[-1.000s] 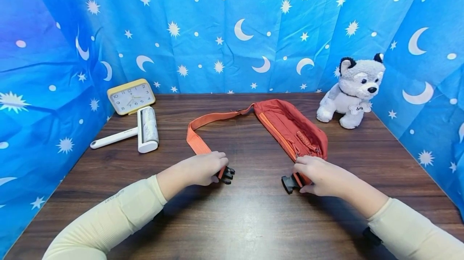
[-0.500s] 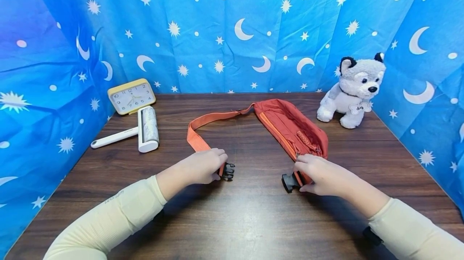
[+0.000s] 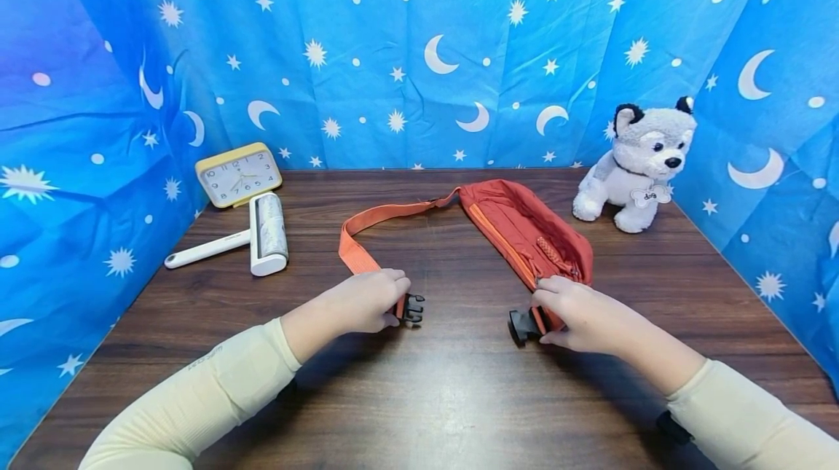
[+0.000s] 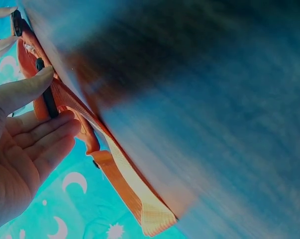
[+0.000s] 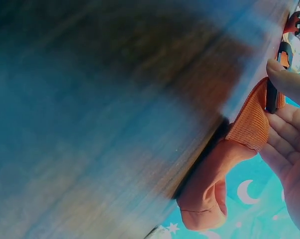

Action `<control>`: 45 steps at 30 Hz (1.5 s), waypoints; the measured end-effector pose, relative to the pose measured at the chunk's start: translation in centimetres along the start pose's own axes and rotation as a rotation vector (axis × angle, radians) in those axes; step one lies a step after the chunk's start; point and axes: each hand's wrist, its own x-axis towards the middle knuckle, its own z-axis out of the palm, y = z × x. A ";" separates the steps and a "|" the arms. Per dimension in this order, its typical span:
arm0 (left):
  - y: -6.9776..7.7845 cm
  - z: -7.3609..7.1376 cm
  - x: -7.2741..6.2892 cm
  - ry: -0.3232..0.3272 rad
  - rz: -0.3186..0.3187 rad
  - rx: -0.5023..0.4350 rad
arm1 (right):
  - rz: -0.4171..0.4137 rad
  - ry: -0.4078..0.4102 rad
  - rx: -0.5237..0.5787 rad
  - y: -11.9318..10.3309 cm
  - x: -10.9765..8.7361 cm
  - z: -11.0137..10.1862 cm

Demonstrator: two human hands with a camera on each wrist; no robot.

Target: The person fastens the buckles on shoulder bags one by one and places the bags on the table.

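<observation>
Two buckle halves are being pinched: pronged half (image 3: pixel 412 307) by left hand (image 3: pixel 363 302), socket half (image 3: pixel 520 325) by right hand (image 3: pixel 580 315); bare table (image 3: pixel 459 382) is lying between, near one waist bag (image 3: pixel 524 233).

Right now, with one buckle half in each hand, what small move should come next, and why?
Probably bring the two halves together. The left hand holds the pronged buckle end and the right hand holds the socket end; they face each other across a bare gap of table, unjoined.
</observation>
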 end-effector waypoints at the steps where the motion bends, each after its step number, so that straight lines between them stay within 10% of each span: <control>1: 0.0 0.0 0.0 0.003 -0.002 -0.002 | -0.002 0.006 -0.004 0.0 0.0 0.0; 45: 0.7 -0.2 0.2 0.068 -0.002 0.028 | -0.027 0.160 -0.023 -0.3 0.7 0.5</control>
